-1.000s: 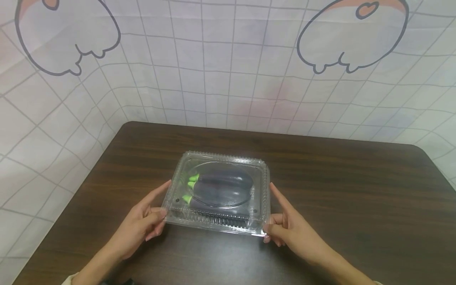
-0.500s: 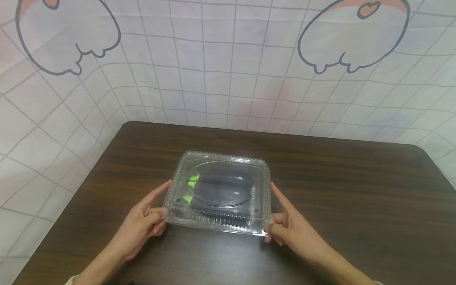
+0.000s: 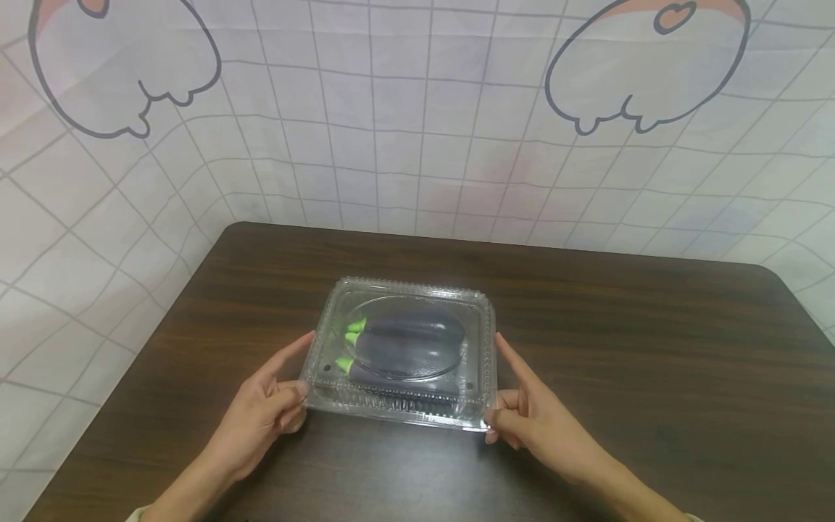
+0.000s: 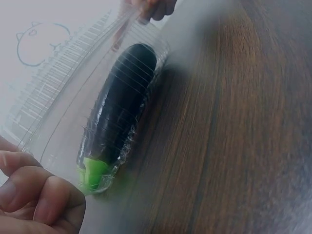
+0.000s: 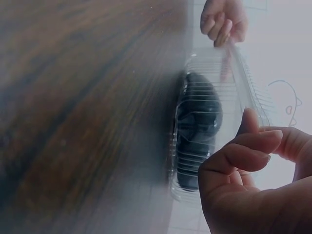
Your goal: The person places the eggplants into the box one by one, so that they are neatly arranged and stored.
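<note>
A clear plastic clamshell box (image 3: 404,417) with a ridged rim lies closed between my hands. Through its lid show several dark purple eggplants (image 3: 411,348) side by side, green stem ends to the left. My left hand (image 3: 257,409) pinches the near left corner of the rim between thumb and curled fingers, its index finger stretched along the left side. At the near right corner my right hand (image 3: 538,420) pinches the rim the same way, index finger along the right side. In the left wrist view one eggplant (image 4: 126,87) shows through the ribbed wall, close over the table.
The dark wood-grain table (image 3: 652,362) extends around the box, with rounded far corners. Behind it and at the left hangs a white cloth backdrop (image 3: 391,145) with a grey grid and cartoon animal outlines.
My left wrist has shifted slightly, and a dark item at the bottom edge near it has almost left the view. The box and my right hand stay nearly still.
</note>
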Action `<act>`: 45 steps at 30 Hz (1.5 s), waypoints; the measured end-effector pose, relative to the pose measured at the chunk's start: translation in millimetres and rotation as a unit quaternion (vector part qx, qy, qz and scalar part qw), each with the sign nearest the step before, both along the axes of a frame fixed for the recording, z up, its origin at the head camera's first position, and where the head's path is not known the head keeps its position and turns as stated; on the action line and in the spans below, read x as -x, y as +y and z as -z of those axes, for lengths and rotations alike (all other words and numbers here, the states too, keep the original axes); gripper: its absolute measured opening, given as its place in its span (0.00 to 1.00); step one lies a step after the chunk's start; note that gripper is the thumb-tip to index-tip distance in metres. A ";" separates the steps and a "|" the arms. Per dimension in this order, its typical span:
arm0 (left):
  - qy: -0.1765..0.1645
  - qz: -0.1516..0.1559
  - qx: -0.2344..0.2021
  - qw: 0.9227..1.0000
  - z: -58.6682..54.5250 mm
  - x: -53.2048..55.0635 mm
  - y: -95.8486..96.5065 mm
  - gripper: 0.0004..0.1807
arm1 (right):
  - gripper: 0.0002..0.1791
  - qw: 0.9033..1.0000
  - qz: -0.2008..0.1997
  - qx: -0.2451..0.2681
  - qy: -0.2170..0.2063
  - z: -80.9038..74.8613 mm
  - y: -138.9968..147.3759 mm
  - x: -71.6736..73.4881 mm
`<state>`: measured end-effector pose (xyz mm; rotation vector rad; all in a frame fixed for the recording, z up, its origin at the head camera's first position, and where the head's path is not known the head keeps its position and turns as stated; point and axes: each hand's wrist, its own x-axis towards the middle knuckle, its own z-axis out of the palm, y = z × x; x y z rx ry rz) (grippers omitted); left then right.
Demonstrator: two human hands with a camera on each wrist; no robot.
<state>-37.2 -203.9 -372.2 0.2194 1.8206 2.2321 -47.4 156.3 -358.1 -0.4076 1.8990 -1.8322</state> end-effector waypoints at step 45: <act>-0.003 -0.012 0.043 0.999 2.0 -3.7 1.1 0.37 | 0.53 0.999 0.044 -0.017 -0.016 -0.1 -5.6 0.0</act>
